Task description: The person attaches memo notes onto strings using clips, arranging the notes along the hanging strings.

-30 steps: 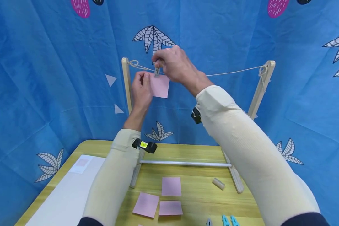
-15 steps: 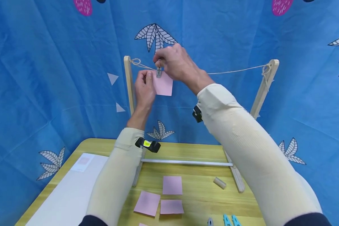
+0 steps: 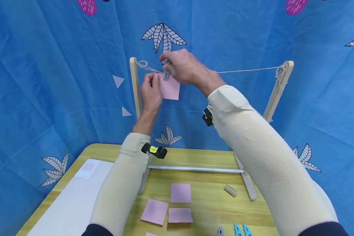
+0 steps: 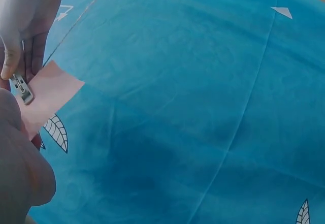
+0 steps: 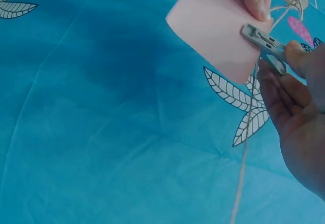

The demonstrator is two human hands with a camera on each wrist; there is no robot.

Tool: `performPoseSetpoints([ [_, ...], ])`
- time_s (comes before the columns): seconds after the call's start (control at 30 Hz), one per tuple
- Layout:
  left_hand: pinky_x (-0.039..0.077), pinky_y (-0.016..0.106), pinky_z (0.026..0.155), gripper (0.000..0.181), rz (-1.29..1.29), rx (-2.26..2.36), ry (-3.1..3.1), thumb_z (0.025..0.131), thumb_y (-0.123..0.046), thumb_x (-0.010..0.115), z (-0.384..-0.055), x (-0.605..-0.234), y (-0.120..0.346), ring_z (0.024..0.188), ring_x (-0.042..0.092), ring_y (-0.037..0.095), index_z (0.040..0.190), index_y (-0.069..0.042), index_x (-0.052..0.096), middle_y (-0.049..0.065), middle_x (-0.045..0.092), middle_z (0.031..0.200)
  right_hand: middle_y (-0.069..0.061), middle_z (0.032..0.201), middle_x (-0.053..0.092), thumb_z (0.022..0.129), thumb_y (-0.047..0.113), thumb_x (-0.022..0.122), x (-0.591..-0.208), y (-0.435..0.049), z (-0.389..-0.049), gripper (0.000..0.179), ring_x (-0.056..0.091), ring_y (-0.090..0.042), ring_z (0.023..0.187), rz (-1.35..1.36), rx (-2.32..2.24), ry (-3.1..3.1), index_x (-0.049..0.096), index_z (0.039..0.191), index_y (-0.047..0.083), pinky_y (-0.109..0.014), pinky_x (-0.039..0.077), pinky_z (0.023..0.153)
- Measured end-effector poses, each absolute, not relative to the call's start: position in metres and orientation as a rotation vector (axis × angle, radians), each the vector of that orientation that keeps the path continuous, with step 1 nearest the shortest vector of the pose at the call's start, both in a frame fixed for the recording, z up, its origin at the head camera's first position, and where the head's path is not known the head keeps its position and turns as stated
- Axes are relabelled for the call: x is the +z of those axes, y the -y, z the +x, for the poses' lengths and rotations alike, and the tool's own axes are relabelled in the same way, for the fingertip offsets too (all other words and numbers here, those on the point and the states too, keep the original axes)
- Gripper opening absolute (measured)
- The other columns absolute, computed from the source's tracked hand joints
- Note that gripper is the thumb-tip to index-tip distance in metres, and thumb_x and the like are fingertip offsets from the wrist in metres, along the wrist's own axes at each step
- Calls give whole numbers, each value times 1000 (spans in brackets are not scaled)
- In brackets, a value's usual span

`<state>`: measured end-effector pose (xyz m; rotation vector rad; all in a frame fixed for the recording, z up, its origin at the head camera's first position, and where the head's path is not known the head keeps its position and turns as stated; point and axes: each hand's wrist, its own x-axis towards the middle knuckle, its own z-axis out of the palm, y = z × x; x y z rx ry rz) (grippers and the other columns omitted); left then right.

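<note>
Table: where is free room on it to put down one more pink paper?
Bare wood lies on the table between the metal bar and the back edge, and right of the pink squares up to the wooden cylinder. The front is crowded with squares and blue clips; the white sheet covers the left.

We see a frame (image 3: 271, 98) standing on the table (image 3: 212, 157), w/ a string (image 3: 247, 69) running between its two uprights. A paper square (image 3: 171, 90) hangs from the string near the left upright, a clip (image 3: 166, 75) on its top edge. Left hand (image 3: 149, 93) is at the square's left edge; right hand (image 3: 184, 67) is above, at the clip. In front of the frame: three squares (image 3: 180, 192) on the table, a small cylinder (image 3: 230, 190) to their right, more clips (image 3: 239, 230) at the near edge. A sheet (image 3: 68, 203) lies far left.
</note>
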<state>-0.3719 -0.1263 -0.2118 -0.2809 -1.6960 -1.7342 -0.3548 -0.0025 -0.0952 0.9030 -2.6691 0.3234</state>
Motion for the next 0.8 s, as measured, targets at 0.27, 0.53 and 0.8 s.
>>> performPoseSetpoints([
  [0.27, 46, 18, 75, 31, -307, -1731, 1698, 104, -22, 43, -371, -212, 127, 94, 52, 9, 129, -7, 53, 7, 56, 112, -4, 137, 57, 103, 29, 44, -99, -2, -356, 40, 55, -16, 116, 880, 500, 2640, 46, 142, 24, -31, 48, 93],
  [0.53, 43, 18, 72, 28, -246, -1652, 1727, 103, -18, 46, -350, -206, 122, 91, 48, 8, 125, -5, 56, 7, 55, 105, -3, 126, 63, 101, 22, 50, -101, 0, -354, 34, 56, -13, 106, 867, 616, 2629, 57, 133, 12, -24, 48, 91],
  [0.8, 44, 20, 74, 28, -313, -1636, 1677, 102, -24, 48, -368, -219, 128, 92, 48, 8, 124, -9, 57, 4, 55, 106, -3, 129, 62, 101, 22, 50, -99, 0, -352, 36, 57, -13, 109, 872, 608, 2629, 56, 135, 13, -26, 48, 92],
])
